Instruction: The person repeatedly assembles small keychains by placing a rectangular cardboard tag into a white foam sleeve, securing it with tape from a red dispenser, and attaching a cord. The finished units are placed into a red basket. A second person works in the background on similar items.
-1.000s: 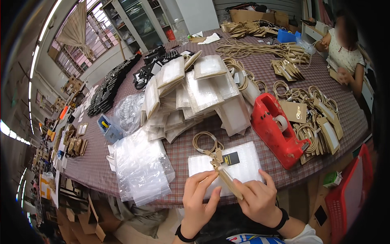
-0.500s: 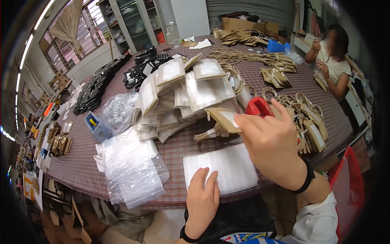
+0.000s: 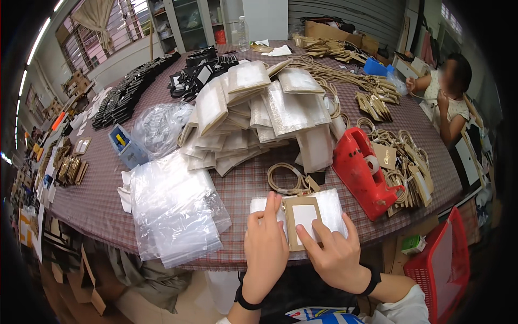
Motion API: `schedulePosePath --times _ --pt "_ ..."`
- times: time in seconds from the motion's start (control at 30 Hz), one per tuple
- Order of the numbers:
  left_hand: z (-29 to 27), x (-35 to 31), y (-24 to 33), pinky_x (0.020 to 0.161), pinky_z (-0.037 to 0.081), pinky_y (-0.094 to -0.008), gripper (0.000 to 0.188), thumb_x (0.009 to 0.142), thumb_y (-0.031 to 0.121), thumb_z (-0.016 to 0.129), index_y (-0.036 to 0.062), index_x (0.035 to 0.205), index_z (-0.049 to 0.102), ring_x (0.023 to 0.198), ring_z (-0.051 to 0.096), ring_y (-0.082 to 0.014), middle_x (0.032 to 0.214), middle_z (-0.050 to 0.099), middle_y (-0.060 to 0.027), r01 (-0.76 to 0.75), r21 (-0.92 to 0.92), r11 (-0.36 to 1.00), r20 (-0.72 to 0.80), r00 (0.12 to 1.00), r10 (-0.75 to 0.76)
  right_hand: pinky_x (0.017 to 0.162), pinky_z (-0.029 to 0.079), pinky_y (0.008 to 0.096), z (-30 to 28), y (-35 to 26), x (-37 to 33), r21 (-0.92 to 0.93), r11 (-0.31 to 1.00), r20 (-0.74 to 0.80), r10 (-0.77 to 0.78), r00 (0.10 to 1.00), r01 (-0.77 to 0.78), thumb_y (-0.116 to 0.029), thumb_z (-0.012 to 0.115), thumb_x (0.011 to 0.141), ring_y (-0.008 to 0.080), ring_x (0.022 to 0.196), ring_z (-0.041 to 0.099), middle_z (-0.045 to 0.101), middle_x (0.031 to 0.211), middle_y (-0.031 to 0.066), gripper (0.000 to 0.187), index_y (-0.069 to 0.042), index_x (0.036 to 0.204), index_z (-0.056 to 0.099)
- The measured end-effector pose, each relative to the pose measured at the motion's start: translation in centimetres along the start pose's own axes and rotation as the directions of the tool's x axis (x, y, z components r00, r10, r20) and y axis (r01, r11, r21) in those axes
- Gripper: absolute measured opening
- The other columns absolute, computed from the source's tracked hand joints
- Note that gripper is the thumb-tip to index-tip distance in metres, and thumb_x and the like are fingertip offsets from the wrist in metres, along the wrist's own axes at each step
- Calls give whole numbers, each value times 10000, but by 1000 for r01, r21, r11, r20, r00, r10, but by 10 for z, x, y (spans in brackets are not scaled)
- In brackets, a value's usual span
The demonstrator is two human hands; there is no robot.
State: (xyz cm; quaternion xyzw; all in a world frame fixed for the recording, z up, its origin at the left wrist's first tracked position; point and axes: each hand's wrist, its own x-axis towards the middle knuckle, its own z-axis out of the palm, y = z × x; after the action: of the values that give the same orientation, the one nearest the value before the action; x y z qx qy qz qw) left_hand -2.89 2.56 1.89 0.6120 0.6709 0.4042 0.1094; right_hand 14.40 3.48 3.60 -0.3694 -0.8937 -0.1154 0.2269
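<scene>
Near the table's front edge, a tan badge holder [image 3: 294, 206] with a white insert lies on a whitish bubble-wrap sheet [image 3: 331, 202]. Its coiled tan lanyard cord [image 3: 271, 182] rests on the cloth just beyond the sheet. My left hand [image 3: 265, 252] lies along the holder's left side, fingers stretched forward. My right hand [image 3: 335, 256] has its fingers spread, with the index fingertip on the white insert and the others over the sheet. Both palms face down.
A pile of bubble-wrapped packets [image 3: 288, 110] stands beyond my hands. Clear plastic bags [image 3: 175, 210] lie left; a red tape dispenser [image 3: 360, 173] and corded tan holders [image 3: 413, 167] are right. Black straps [image 3: 129, 97] lie far left. A person [image 3: 450, 94] sits far right; a red basket [image 3: 442, 264] stands below.
My right hand has brought the badge holder down from beside the pile onto the sheet. My left hand has shifted forward to its side. The tape dispenser is now uncovered.
</scene>
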Motion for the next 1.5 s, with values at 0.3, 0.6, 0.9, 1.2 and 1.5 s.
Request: schedulePosePath --times 0.3,0.6,0.9,1.2,1.5 --pt "20 -2 7 773 569 -379 266 875 123 767 118 1140 753 983 640 -266 1228 735 -14 21 267 963 -219 975 40 1044 484 582 -11 24 19 62 994 -144 102 984 -94 -148 716 846 164 634 575 712 1105 53 448 -165 1291 762" --pt "13 -1 -2 711 559 -415 440 888 103 767 111 1318 674 975 661 -311 1146 713 -109 137 38 990 -258 958 -123 1057 491 561 4 15 -12 16 998 -52 -55 997 56 -196 674 848 160 602 515 717 1171 100 447 -170 1283 777" --pt "11 -2 0 757 542 -406 177 862 59 784 72 1038 774 931 653 -288 941 743 -69 -67 93 993 -256 963 89 1078 464 577 -1 1 -14 91 996 24 13 1000 -15 -197 806 797 173 651 580 693 1195 95 461 -157 1255 776" --pt "-28 -2 12 922 544 -424 888 644 358 977 43 1387 605 1146 609 -332 1427 608 -136 -141 15 990 157 978 137 928 501 464 -24 39 -21 244 891 9 393 920 -383 -191 838 824 270 795 691 686 900 66 275 -20 1021 750" --pt "-30 14 16 1052 511 -479 1129 513 385 1020 18 1461 528 1262 555 -413 1509 546 -184 -124 56 991 326 940 99 837 494 410 -5 29 -5 341 819 -77 513 855 -460 -67 829 775 280 794 654 637 860 57 121 -70 873 756"
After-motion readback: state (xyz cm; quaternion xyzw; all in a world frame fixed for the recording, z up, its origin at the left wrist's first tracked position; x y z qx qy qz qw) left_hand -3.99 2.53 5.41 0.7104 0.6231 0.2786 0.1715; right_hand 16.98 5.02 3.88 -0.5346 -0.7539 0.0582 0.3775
